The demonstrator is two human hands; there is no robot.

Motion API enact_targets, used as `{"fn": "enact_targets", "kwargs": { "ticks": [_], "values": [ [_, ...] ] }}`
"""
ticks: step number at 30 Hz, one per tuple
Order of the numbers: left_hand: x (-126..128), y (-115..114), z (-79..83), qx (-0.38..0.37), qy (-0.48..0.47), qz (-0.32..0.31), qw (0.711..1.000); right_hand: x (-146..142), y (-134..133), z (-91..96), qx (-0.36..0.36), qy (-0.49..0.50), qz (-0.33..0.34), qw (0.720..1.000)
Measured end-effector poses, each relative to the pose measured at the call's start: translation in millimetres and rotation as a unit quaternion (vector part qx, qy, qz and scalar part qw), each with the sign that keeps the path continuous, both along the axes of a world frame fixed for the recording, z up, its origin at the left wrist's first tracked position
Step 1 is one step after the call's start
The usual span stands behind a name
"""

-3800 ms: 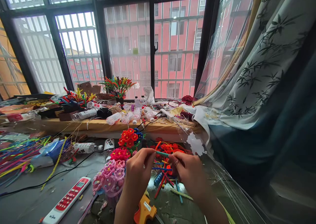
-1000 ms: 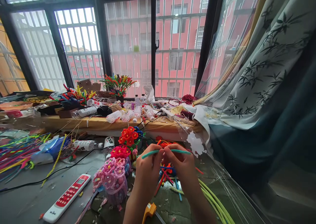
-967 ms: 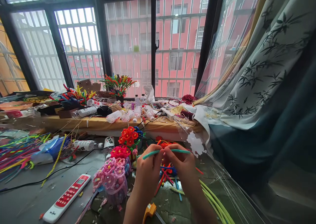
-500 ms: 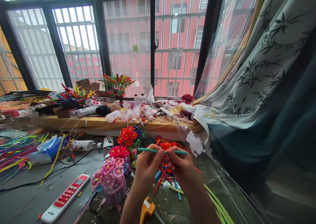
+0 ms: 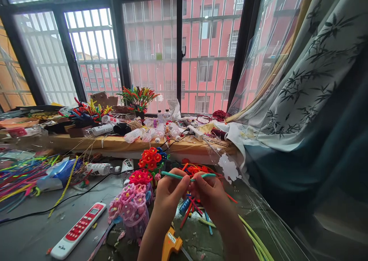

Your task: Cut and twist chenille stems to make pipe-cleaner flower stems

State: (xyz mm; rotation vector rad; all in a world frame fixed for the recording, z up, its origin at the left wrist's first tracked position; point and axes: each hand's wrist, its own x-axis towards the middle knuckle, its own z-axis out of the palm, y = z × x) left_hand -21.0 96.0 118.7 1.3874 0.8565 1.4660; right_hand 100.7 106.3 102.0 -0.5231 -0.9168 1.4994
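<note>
A teal pipe cleaner (image 5: 171, 174) runs sideways between my hands, dipping slightly in the middle. My left hand (image 5: 169, 195) pinches it between thumb and fingers, and its left end sticks out past the knuckles. Close beside it, my right hand (image 5: 209, 190) pinches the same stem, with the other end pointing right. Behind and below the hands lie red and orange pipe cleaner pieces (image 5: 198, 170), partly hidden by my fingers. A yellow glue gun (image 5: 171, 243) rests under my left forearm.
Pink pipe-cleaner flowers (image 5: 132, 199) in a purple pot stand left of my hands, with red flowers (image 5: 150, 158) behind. A white-and-red remote (image 5: 79, 230) lies at left. Loose pipe cleaners (image 5: 25, 176) spread at far left. Plastic bottles (image 5: 133, 135) crowd the windowsill. Yellow-green stems (image 5: 255, 240) lie at right.
The teal pipe cleaner's right end now angles up more, and its bend at the middle is deeper. Both hands keep their pinch, with the right hand shifted slightly.
</note>
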Motion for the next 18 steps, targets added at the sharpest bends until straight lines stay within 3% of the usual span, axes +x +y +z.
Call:
{"fn": "enact_targets", "kwargs": {
  "ticks": [4,10,18],
  "values": [
    [1.9,-1.7,-0.5,0.005,-0.007,-0.016,1.0,-2.3,4.6,-6.7,-0.025,0.023,0.01,0.999],
    [-1.0,2.4,-1.2,0.009,0.008,0.045,0.999,0.1,-0.7,0.9,0.075,-0.057,-0.089,0.992],
    [-5.2,3.9,-4.4,-0.009,-0.017,-0.013,1.0,4.4,-5.1,1.6,0.113,-0.12,-0.103,0.981]
  ]
}}
